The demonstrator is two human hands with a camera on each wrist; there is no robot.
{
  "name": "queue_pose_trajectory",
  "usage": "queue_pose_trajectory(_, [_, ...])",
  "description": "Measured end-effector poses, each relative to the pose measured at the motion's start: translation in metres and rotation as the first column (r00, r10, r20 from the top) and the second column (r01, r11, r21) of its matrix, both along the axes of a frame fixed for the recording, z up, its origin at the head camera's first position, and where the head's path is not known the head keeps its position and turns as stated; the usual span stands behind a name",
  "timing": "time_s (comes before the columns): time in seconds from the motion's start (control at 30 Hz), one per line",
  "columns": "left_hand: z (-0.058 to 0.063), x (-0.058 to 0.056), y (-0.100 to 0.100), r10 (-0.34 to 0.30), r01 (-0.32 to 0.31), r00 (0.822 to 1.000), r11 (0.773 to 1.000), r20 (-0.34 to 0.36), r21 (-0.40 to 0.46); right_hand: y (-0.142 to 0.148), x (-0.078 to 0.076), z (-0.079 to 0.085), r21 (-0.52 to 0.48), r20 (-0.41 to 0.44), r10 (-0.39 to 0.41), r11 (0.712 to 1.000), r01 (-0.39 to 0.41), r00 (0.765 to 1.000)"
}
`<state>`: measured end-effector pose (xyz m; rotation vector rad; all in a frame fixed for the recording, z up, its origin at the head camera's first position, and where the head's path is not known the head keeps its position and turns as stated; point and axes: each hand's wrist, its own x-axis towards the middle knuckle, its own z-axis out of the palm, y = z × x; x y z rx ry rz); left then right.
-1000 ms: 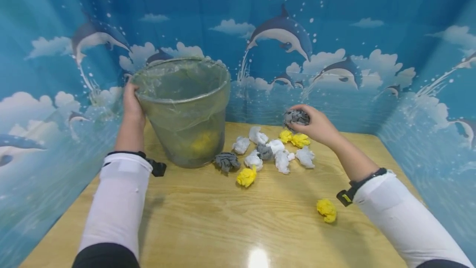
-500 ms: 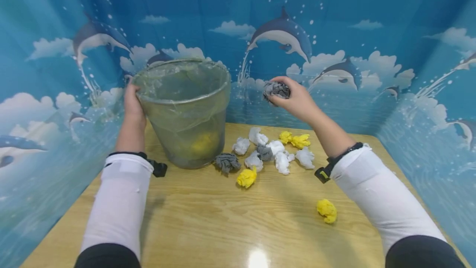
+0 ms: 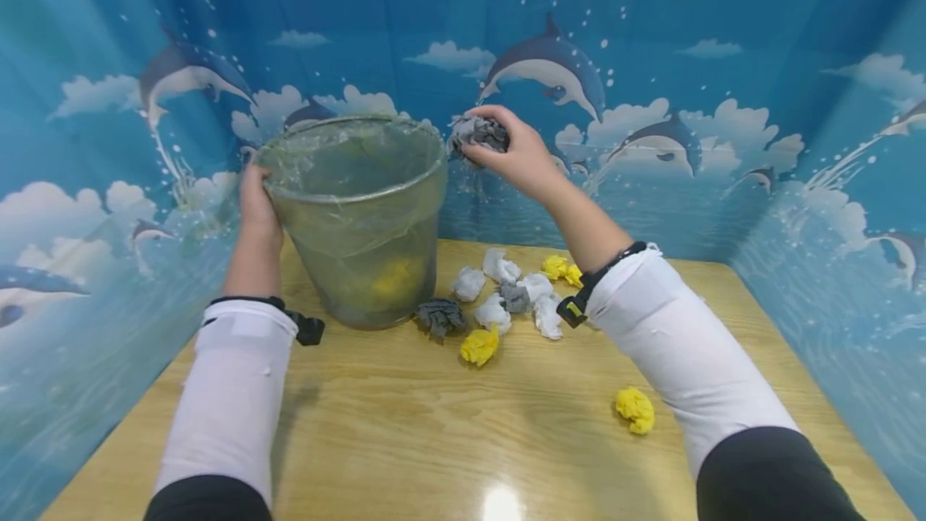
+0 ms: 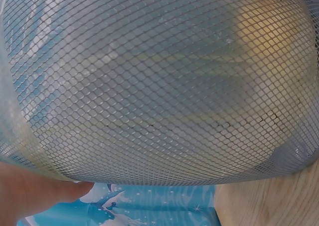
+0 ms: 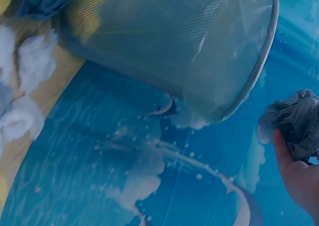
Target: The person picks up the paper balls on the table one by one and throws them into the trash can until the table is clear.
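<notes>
My right hand (image 3: pixel 517 153) grips a crumpled grey paper ball (image 3: pixel 477 135) in the air, just right of the wastebasket's rim. The right wrist view shows the same grey paper ball (image 5: pixel 294 121) against the fingers, beside the basket's mouth. A mesh wastebasket (image 3: pixel 362 239) with a clear liner stands upright at the back left. My left hand (image 3: pixel 258 199) holds it at its left side, just under the rim, with part of the fingers hidden behind it. Yellow paper (image 3: pixel 396 280) shows through the mesh near the bottom.
On the wooden table (image 3: pixel 405 424), right of the basket, lie several white paper balls (image 3: pixel 499 265), a grey one (image 3: pixel 441 317) by its base and a yellow one (image 3: pixel 480 346). Another yellow ball (image 3: pixel 635 410) lies nearer. A dolphin-print curtain (image 3: pixel 651 63) surrounds the table.
My right hand has risen and moved left with the grey paper ball, from over the yellow balls to beside the basket's rim. The left hand and basket stay put.
</notes>
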<state>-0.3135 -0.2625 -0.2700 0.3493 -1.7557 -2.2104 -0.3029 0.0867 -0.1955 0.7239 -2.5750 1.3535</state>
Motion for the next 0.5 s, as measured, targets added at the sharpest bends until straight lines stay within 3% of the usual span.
queue_pose_trajectory(0.2, [0.0,-0.001,-0.002,-0.012,0.012,1.0,1.0,0.011,-0.009,-0.03,-0.008,0.005,-0.036,-0.017,0.053,0.998,-0.054,0.998])
queue_pose_trajectory(0.5, [-0.001,-0.003,-0.001,0.014,-0.014,1.0,1.0,0.006,-0.001,-0.077,-0.019,0.0,-0.03,0.0,0.049,0.998,-0.049,0.999])
